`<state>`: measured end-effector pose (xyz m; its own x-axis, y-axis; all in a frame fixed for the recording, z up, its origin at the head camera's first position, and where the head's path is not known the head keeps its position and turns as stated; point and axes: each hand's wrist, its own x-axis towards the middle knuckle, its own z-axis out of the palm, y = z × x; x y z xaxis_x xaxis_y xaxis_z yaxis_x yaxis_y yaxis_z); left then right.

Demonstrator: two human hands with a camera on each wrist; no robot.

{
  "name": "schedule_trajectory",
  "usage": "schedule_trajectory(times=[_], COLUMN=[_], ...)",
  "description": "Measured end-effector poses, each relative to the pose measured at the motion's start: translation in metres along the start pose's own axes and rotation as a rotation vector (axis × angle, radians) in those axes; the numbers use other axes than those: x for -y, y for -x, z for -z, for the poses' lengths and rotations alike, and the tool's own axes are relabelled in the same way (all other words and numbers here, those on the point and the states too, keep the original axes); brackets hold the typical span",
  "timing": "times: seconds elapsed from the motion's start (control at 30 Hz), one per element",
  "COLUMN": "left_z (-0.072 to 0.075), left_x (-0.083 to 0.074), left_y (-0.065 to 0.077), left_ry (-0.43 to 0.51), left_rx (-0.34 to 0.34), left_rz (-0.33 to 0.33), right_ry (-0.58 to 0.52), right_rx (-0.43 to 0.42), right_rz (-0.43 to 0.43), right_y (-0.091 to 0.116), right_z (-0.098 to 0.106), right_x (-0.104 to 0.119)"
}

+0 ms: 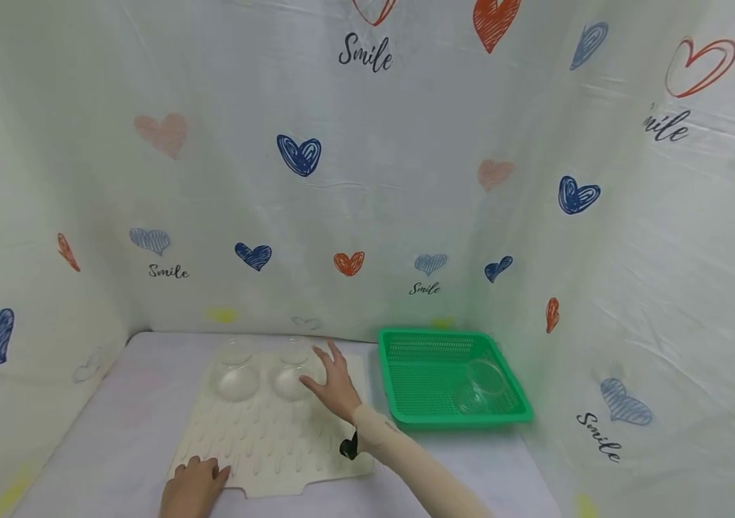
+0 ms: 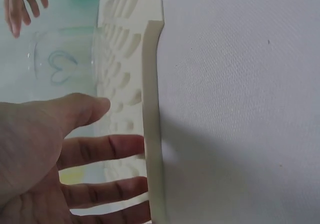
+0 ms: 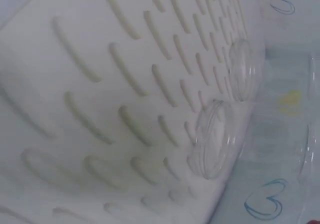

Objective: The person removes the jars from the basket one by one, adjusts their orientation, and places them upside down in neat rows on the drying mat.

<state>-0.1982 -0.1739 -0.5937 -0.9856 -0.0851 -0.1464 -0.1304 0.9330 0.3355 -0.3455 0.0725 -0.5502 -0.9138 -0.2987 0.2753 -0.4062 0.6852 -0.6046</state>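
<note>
A cream mat (image 1: pixel 276 439) with rows of raised ridges lies on the table. Two clear cups, a left one (image 1: pixel 237 383) and a right one (image 1: pixel 289 383), stand on its far part; both are also in the right wrist view, the nearer cup (image 3: pixel 212 141) in front of the farther cup (image 3: pixel 242 71). My right hand (image 1: pixel 336 385) is beside the right cup, thumb and fingers spread, holding nothing. At the mat's near left corner is my left hand (image 1: pixel 192 489). In the left wrist view its extended fingers (image 2: pixel 107 149) reach the mat's edge (image 2: pixel 151 108).
A green basket (image 1: pixel 389 374) stands right of the mat, with clear drinkware (image 1: pixel 485 378) in its right part. White cloth (image 1: pixel 114 432) covers the table. Heart-printed curtains (image 1: pixel 367 201) enclose the back and both sides.
</note>
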Motion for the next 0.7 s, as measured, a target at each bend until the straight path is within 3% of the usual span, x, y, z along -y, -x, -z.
schedule_trajectory(times=[0.17, 0.27, 0.37, 0.43, 0.5, 0.6, 0.7], left_z=[0.002, 0.005, 0.007, 0.006, 0.006, 0.006, 0.007], left_x=[-0.005, -0.007, -0.008, -0.008, -0.008, -0.007, -0.008], left_y=[-0.007, -0.007, -0.006, -0.006, -0.005, -0.006, -0.008], left_ry=[-0.044, -0.038, -0.014, 0.003, 0.016, 0.051, 0.064], left_rx=[0.010, 0.026, 0.049, 0.058, 0.070, 0.084, 0.115], left_rz=[-0.007, -0.013, -0.012, -0.003, 0.014, 0.031, 0.041], right_ry=[0.029, 0.045, 0.118, 0.197, 0.288, 0.392, 0.396], right_rx=[-0.088, -0.229, -0.401, -0.489, -0.515, -0.459, -0.352], right_rz=[0.086, 0.137, 0.102, 0.018, -0.129, -0.364, -0.541], right_y=[0.037, 0.052, 0.065, 0.073, 0.081, 0.093, 0.103], right_z=[0.042, 0.072, 0.111, 0.138, 0.163, 0.193, 0.210], right_x=[-0.024, -0.044, -0.068, -0.089, -0.110, -0.141, -0.167])
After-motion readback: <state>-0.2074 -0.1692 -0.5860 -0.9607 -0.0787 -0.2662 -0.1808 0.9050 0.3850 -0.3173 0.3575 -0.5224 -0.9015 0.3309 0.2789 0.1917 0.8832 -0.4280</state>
